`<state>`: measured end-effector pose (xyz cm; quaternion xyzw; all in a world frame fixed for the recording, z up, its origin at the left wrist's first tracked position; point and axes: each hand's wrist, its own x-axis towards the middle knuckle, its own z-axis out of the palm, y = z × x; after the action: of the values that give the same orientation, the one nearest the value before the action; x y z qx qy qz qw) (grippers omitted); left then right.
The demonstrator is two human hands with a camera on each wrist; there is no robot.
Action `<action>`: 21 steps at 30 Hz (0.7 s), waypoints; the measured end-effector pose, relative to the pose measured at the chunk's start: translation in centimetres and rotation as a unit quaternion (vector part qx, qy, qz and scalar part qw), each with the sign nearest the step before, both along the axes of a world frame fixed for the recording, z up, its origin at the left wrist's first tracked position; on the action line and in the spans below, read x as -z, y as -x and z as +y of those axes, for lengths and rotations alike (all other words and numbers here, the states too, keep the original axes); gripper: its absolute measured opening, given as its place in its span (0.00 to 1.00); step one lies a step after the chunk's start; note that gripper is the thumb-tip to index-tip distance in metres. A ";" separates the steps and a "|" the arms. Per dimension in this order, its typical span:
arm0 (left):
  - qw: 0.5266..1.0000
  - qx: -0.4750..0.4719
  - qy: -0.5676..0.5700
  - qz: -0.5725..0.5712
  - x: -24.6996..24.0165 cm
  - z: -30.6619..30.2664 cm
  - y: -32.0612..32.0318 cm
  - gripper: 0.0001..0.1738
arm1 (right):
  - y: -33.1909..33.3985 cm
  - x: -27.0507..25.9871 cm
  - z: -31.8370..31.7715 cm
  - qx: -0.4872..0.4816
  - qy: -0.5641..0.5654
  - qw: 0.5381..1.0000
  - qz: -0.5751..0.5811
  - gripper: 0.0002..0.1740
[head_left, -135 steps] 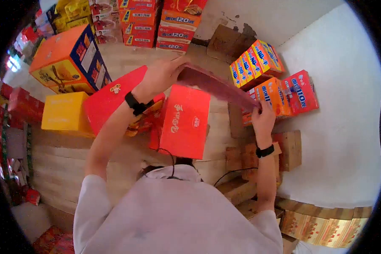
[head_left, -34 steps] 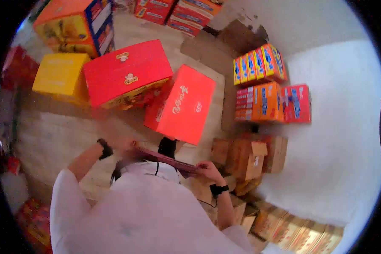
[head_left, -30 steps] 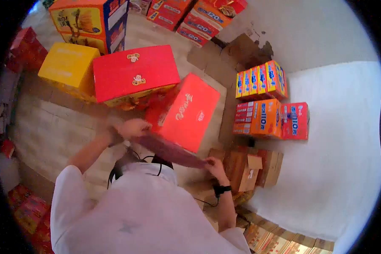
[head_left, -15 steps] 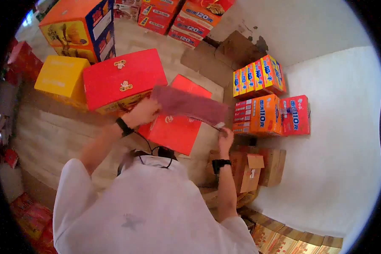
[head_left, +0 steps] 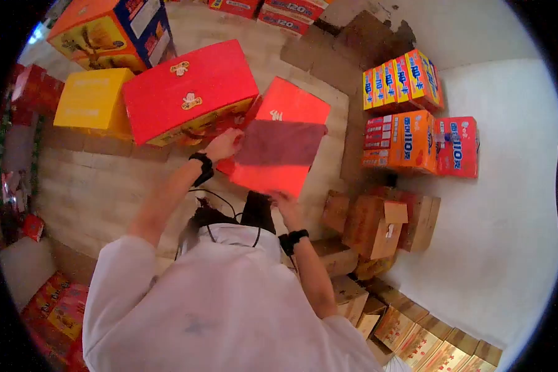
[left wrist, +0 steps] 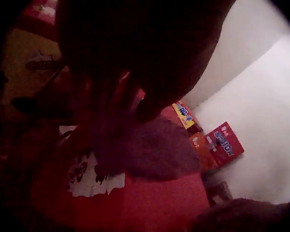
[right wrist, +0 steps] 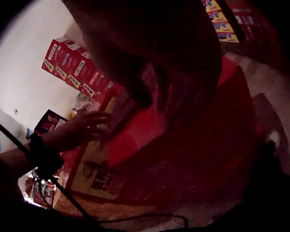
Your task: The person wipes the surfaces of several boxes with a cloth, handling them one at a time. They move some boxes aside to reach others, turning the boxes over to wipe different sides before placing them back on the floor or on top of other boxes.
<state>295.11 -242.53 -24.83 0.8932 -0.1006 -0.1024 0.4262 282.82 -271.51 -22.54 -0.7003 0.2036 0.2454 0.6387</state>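
Note:
A mauve cloth (head_left: pixel 279 144) lies as a flat band across the lid of the red carton (head_left: pixel 291 180), covering part of its white lettering. At the cloth's left end is my left hand (head_left: pixel 224 146), fingertips right at the edge. In the right wrist view that left hand (right wrist: pixel 82 128) shows spread, fairly straight fingers beside the cloth. My right hand (head_left: pixel 285 208) is at the carton's near edge, below the cloth in the head view. Its fingers (right wrist: pixel 145 99) hang downward over the lid in the dark right wrist view, thumb and fingers apart.
Left of the carton stand a larger red box (head_left: pixel 192 87) with two clasps, a yellow box (head_left: pixel 93 102) and a tall orange-and-blue box (head_left: pixel 115 34). Noodle cartons (head_left: pixel 409 139) line the right wall, with brown cardboard boxes (head_left: pixel 375 226) nearer. A black cable (head_left: pixel 217 195) hangs by my waist.
The cloth, earlier stretched between both hands and swung above the carton, now lies flat on its lid. My right hand has moved off the cloth's right end, back toward my body.

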 end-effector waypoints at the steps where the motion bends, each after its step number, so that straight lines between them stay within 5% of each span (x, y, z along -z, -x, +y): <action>1: 1.000 0.006 -0.001 0.003 0.6 -0.7 -0.8 0.22 | -0.2 1.1 0.2 -0.028 -0.002 0.999 -0.016 0.12; 3: 0.997 -0.071 -0.001 -0.009 1.0 -2.6 -3.2 0.23 | -1.7 1.8 0.9 -0.049 -0.003 0.998 -0.037 0.13; 6: 0.991 -0.130 -0.003 0.035 1.7 -4.8 -7.0 0.27 | -3.4 0.7 1.2 0.028 -0.077 0.992 0.093 0.13; 9: 0.982 -0.160 0.027 0.092 1.4 -5.6 -8.4 0.33 | -3.9 1.6 -0.8 -0.054 -0.075 0.993 0.070 0.13; 12: 0.993 -0.026 -0.033 0.106 -0.8 -4.6 -8.4 0.34 | -3.6 5.8 -3.3 -0.089 -0.080 0.992 0.025 0.13; 16: 0.950 -0.041 -0.203 0.233 -5.3 -3.9 -6.4 0.28 | -4.3 6.2 -4.5 -0.078 -0.055 0.995 0.023 0.13; 18: 0.969 0.000 -0.244 0.027 -4.0 -3.1 -5.2 0.26 | -5.6 5.5 -4.1 -0.099 -0.067 0.992 0.042 0.12; 19: 0.969 -0.002 -0.245 0.024 -3.7 -3.0 -4.7 0.26 | -6.0 5.4 -3.6 -0.120 -0.077 0.989 0.044 0.13; 21: 0.993 0.089 -0.073 -0.040 -5.0 -3.8 -4.0 0.25 | -6.7 4.4 -2.2 -0.135 -0.085 0.987 0.037 0.14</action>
<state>299.15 -246.33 -19.88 0.9129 -0.1888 -0.1107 0.3445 289.55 -273.72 -26.92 -0.6549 0.1096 0.3716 0.6489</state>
